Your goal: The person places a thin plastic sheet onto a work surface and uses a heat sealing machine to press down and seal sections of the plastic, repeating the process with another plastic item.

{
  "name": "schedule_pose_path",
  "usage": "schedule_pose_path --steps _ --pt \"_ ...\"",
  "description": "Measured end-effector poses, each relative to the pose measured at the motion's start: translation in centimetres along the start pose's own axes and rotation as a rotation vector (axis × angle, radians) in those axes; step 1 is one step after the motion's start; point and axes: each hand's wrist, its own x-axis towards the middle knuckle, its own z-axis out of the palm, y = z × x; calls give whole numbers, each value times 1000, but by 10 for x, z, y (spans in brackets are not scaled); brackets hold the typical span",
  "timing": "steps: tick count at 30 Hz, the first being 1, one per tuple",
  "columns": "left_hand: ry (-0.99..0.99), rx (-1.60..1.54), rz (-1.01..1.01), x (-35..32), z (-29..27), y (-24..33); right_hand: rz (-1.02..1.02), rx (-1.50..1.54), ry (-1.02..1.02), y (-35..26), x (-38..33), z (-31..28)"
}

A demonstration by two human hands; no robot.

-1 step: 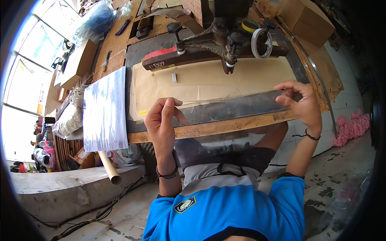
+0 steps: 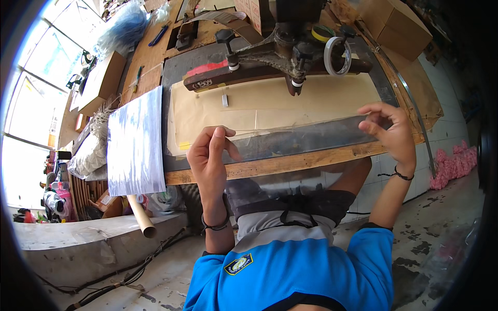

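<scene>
A clear plastic sheet [image 2: 306, 142] stretches between my two hands over the front edge of the bench, see-through and hard to trace at its borders. My left hand [image 2: 210, 150] pinches its left end between thumb and curled fingers. At the other end my right hand [image 2: 389, 127] is curled at the sheet's upper right corner; the exact grip is hard to see through the film. Beyond the sheet, brown paper [image 2: 290, 106] lies on a dark board [image 2: 179, 163]. A small pale metal-like piece [image 2: 225, 100] rests on the paper.
A heavy dark metal frame with a bar [image 2: 207, 80] stands over the paper, with a white tape roll [image 2: 337, 57] hung on it. Left of the board hangs a shiny bluish-white sheet [image 2: 136, 142]. Cardboard boxes [image 2: 397, 28], a cardboard tube [image 2: 141, 216] and a pink bundle [image 2: 454, 165] are around.
My right hand has shifted slightly to the right. My left hand is nearly still, and the bench things have not moved.
</scene>
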Motion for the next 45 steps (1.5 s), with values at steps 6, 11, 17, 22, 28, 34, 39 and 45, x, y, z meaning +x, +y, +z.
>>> schedule_pose_path --steps 6,11,17,22,28,34,39,45 --pt "-84 47 -19 2 8 -18 158 296 202 40 5 3" --pt "18 32 -69 4 12 -34 217 494 216 67 3 16" --pt "29 -15 -85 5 16 -50 309 542 63 82 -14 31" --pt "91 169 -42 4 26 -56 300 384 211 99 -18 44" --pt "-100 -227 378 -22 15 26 336 255 280 104 -24 49" --pt "-476 -938 1152 -20 41 117 308 223 259 99 -21 54" --pt "-622 -1048 1110 -14 48 133 293 217 272 99 -21 54" --pt "-412 -1064 1172 -17 53 137 321 173 261 96 -21 53"
